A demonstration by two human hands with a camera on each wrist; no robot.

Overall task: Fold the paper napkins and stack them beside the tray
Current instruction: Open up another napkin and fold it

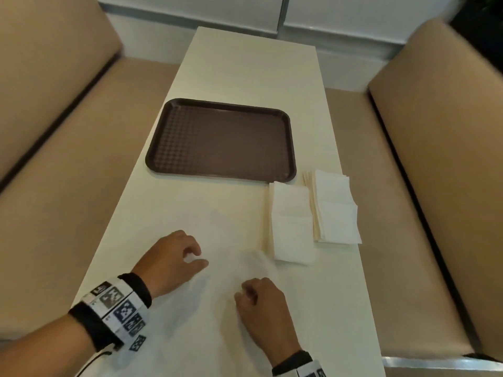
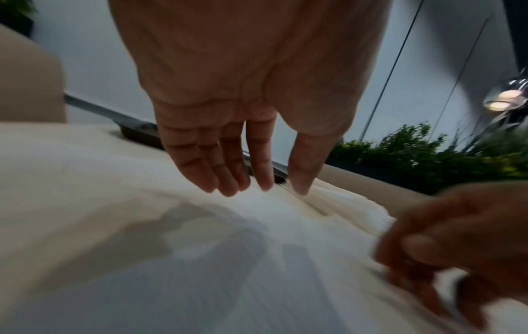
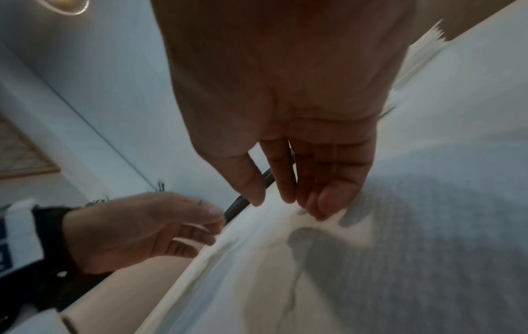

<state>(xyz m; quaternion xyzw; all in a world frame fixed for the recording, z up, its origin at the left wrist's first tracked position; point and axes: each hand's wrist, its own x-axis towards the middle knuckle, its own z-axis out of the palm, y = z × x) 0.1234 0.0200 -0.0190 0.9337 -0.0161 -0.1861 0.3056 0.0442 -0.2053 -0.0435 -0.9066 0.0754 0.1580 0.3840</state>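
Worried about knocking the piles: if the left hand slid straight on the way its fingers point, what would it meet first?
Probably the nearer napkin pile. The left hand points across the table towards it, though the blur leaves depth unclear.

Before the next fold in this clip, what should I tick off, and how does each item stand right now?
1. Open napkin lies on the table under both hands: ok, though its edges are blurred.
2. Left hand free, fingers relaxed above the sheet: ok.
3. Right hand has hold of an edge: cannot tell, motion blur.
4. Nearer pile and farther pile sit beside the tray, not on it: ok.
5. Pile edges squared: not ok, the farther pile is fanned.
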